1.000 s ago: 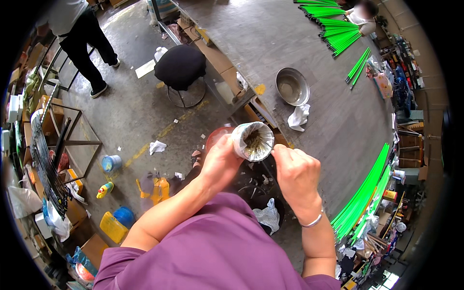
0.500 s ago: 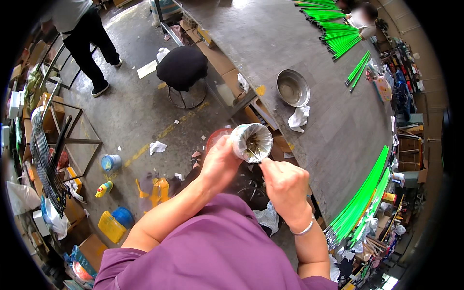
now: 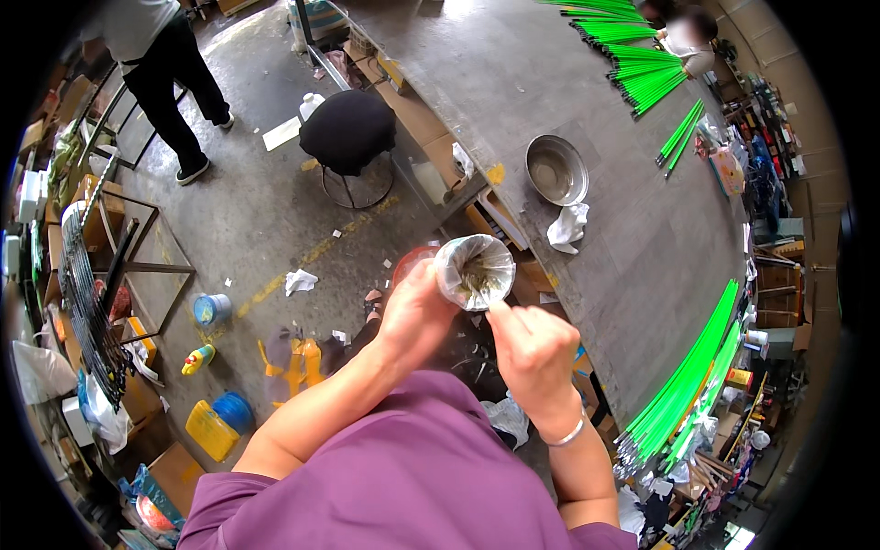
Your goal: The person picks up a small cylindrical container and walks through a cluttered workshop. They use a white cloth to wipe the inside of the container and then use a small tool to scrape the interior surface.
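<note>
My left hand (image 3: 417, 307) is wrapped round the side of a cup (image 3: 476, 272) lined with crinkled clear plastic. The cup is tilted so that its mouth shows, with a brownish, murky content at the bottom. At the cup's near right rim, my right hand (image 3: 534, 353) is closed in a pinch. A thin stick-like thing seems to run from its fingertips into the cup; most of it is hidden by the fingers and the rim.
Right of me stands a grey table (image 3: 632, 238) with a metal bowl (image 3: 556, 170), a white crumpled cloth (image 3: 567, 228) and bundles of green rods (image 3: 687, 376). A person sits at its far end. On the floor are a black stool (image 3: 347, 133) and a blue bucket (image 3: 212, 310). Another person stands far left.
My right hand has shifted slightly left and down along the cup's rim. The cup has moved a little to the left in my left hand.
</note>
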